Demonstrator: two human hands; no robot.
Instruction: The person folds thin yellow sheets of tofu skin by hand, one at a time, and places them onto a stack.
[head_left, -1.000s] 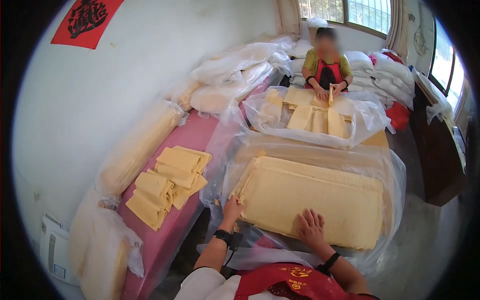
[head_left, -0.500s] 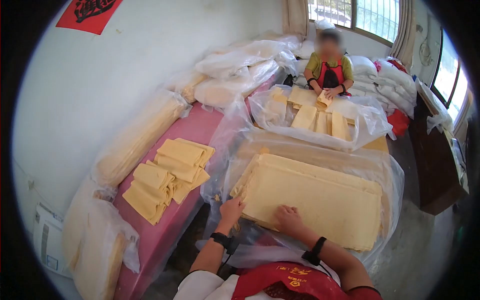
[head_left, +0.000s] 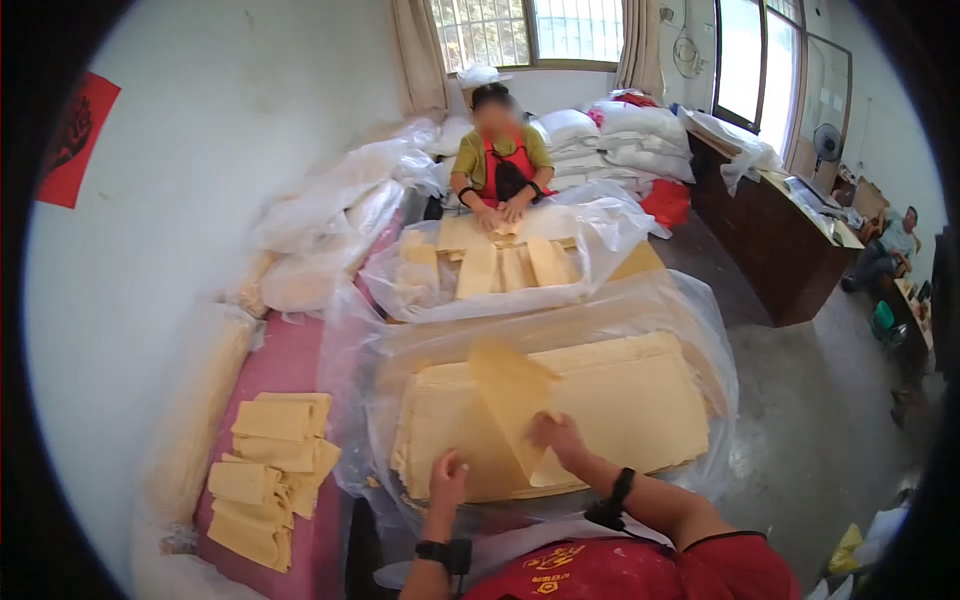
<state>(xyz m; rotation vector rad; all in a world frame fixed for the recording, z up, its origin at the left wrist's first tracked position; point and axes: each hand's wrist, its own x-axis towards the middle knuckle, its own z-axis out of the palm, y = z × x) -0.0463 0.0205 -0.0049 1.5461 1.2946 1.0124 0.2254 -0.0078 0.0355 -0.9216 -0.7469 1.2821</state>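
A wide stack of thin yellow sheets, apparently tofu skin (head_left: 630,400), lies in front of me on clear plastic. My right hand (head_left: 558,438) grips the edge of a raised tofu skin sheet (head_left: 505,395), which stands up tilted and folded over the stack, blurred by motion. At the stack's near left edge is my left hand (head_left: 447,478), its fingers loosely bent and apart, with nothing visible in them. Folded tofu skin sheets (head_left: 265,480) lie in overlapping piles on the pink surface (head_left: 285,360) to my left.
Across from me, a person (head_left: 505,165) handles a folded sheet over a second stack (head_left: 460,235) in plastic. Plastic-wrapped rolls (head_left: 200,400) line the left wall. White sacks (head_left: 630,140) are piled behind. A dark wooden desk (head_left: 770,230) and another seated person (head_left: 893,245) are at right.
My view has swung right. My right hand has gone from resting closed on the stack to lifting a sheet off it. My left hand has come away from the sheet's left edge.
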